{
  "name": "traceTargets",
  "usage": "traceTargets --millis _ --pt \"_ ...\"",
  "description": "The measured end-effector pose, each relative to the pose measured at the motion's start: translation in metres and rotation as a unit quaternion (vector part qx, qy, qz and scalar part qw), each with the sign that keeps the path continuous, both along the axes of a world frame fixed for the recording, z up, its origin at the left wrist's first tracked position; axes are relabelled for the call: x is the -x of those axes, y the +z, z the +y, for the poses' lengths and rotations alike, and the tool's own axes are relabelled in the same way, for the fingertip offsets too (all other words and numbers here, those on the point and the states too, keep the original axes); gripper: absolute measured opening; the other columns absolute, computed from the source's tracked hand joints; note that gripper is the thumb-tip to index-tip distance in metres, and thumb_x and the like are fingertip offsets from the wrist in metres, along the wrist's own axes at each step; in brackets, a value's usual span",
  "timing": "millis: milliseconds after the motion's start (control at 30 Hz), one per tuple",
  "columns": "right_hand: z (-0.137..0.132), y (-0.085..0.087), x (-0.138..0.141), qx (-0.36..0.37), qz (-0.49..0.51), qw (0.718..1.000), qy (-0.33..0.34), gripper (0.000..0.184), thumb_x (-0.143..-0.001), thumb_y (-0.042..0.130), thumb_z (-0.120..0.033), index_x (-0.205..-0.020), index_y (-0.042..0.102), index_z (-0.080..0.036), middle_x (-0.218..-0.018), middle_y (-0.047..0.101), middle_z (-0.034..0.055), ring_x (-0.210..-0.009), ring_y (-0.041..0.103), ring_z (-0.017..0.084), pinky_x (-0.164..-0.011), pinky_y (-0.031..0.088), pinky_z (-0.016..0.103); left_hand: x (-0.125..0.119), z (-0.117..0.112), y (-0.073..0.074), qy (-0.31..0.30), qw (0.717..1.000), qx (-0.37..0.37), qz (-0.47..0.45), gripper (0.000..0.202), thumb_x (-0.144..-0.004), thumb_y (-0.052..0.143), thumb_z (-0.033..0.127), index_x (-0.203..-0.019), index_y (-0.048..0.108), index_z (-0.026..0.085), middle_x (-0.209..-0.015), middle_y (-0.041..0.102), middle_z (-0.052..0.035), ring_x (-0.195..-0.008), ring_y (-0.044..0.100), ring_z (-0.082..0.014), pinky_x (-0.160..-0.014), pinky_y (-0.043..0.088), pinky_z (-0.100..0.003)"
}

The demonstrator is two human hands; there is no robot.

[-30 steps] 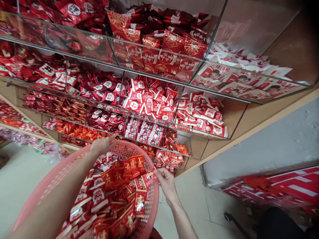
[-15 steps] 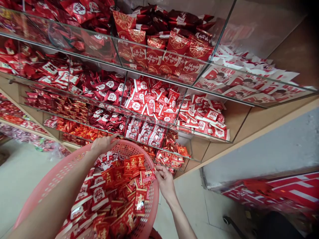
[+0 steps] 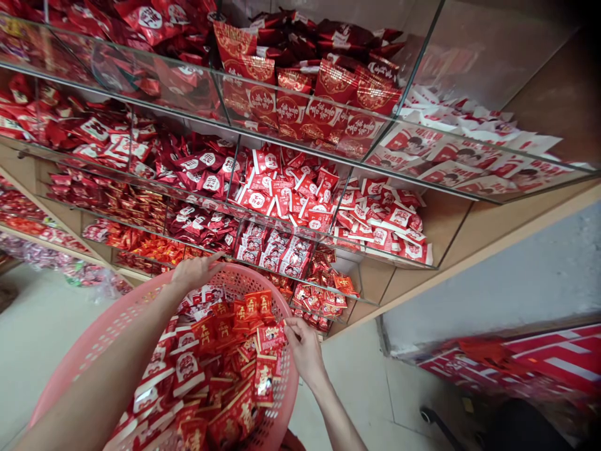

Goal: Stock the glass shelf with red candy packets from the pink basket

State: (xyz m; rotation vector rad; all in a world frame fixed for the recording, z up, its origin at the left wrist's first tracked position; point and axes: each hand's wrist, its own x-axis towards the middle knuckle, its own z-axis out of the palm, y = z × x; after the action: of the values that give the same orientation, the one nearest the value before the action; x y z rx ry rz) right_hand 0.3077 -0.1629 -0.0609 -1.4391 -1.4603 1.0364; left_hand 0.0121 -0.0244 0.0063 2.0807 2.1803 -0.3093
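Chinese characters noted: white on large red bags (image 3: pixel 323 108), gold on small orange packets (image 3: pixel 252 305). Exact wording cannot be read with certainty.

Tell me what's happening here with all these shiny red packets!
A person has a pink basket with lots of wrapped packets inside, in front of shelves filled with more. The left hand is on the basket's far rim. The right hand is pinching the corner of one small red packet near the basket's right side.
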Motion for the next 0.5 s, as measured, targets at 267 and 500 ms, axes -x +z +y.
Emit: traceTargets --millis 267,500 --pt "-0.007 0.008 0.002 0.011 0.002 0.999 0.035 0.019 -0.087 0.051 -0.032 -0.093 0.064 -0.021 -0.093 0.073 0.0062 -0.087 0.068 0.021 -0.078 0.05 0.031 -0.002 -0.002 0.005 0.001 1.0 0.004 -0.008 0.063 -0.087 0.019 0.058 -0.144 0.032 0.033 -0.111 0.069 -0.0129 -0.103 0.063 -0.0309 -0.084 0.045 -0.041" --pt "-0.014 0.014 0.006 0.015 -0.019 0.999 0.047 0.018 -0.087 0.051 -0.03 -0.091 0.065 -0.021 -0.091 0.073 0.0047 -0.082 0.068 0.02 -0.075 0.049 0.029 0.0 -0.001 0.001 -0.003 1.0 -0.003 -0.014 0.064 -0.087 0.019 0.059 -0.144 0.032 0.032 -0.109 0.07 -0.0136 -0.1 0.064 -0.0315 -0.083 0.046 -0.042"
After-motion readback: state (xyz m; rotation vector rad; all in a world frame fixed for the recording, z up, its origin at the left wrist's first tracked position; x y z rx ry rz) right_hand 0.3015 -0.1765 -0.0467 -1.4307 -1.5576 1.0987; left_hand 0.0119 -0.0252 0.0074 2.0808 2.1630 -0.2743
